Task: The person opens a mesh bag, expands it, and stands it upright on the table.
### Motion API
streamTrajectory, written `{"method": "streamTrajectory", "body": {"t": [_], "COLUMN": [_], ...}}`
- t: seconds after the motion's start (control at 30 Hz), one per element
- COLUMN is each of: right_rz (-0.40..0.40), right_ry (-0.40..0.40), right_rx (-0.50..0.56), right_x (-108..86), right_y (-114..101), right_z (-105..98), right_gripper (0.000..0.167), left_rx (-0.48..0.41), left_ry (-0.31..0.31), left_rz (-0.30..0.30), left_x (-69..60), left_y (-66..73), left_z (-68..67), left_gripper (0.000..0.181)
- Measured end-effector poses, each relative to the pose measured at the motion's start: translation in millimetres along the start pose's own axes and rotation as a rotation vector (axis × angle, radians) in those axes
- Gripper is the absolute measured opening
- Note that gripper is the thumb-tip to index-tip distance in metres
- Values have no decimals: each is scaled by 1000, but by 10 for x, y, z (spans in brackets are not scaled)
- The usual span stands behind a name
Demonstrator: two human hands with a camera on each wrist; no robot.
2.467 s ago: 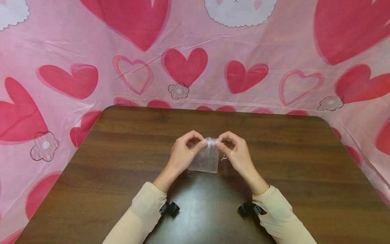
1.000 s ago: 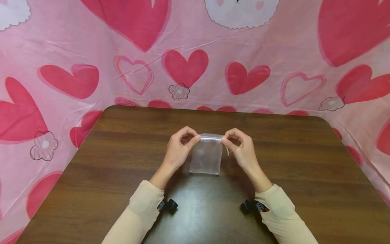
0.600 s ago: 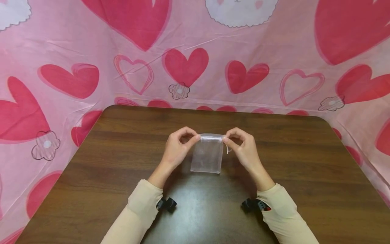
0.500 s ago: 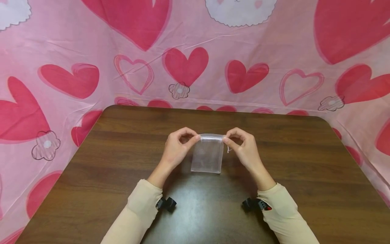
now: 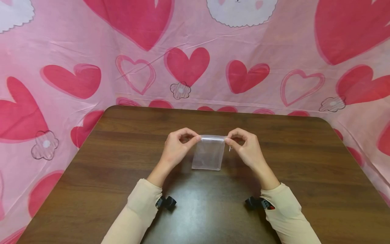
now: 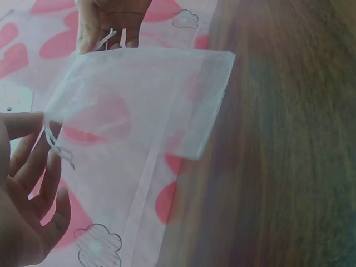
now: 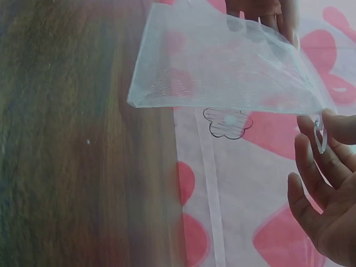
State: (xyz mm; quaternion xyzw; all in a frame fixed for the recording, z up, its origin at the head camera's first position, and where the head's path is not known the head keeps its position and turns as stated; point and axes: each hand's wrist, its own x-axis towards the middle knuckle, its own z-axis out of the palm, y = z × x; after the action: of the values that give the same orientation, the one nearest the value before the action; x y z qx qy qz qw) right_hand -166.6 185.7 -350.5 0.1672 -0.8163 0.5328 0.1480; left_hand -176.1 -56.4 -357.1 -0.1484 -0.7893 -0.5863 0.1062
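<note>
A sheer white rectangular pouch [image 5: 208, 156] is pinched by left hand [image 5: 177, 145] and right hand [image 5: 246, 147]; spreading seems done, no gathers left.

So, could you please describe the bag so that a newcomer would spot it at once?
Find the brown table in front of the pink, heart-patterned cloth. Above its middle, the left hand and right hand pinch the two top corners of the bag. Unlike the beige sleeves nearby, it is whitish and see-through, with a thin string at each hand.

A pink heart-printed sheet [image 5: 243, 44] hangs behind a brown table [image 5: 91, 176].
</note>
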Motion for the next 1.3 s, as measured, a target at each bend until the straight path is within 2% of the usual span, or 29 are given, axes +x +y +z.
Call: {"method": "streamTrajectory", "body": {"t": [0.3, 0.43, 0.63, 0.9, 1.13, 1.3], "right_rz": [-31, -59, -86, -132, -176, -191], "right_ry": [-23, -30, -39, -54, -67, -67], "right_rx": [-88, -145, -185, -231, -310, -341], "right_x": [29, 40, 45, 56, 62, 68], "right_y": [16, 11, 0, -24, -34, -40], "right_z": [-40, -63, -91, -119, -143, -155], "right_gripper": [8, 8, 10, 13, 14, 15], "left_rx": [55, 136, 279, 357, 455, 497], "left_ry": [-22, -25, -21, -28, -11, -8], "left_rz": [-15, -10, 64, 143, 273, 337], "left_x": [26, 30, 31, 51, 63, 75], "left_y": [-3, 2, 31, 43, 45, 51], "left_z": [-30, -45, -76, -115, -150, -160], "left_gripper": [7, 6, 6, 9, 9, 8]}}
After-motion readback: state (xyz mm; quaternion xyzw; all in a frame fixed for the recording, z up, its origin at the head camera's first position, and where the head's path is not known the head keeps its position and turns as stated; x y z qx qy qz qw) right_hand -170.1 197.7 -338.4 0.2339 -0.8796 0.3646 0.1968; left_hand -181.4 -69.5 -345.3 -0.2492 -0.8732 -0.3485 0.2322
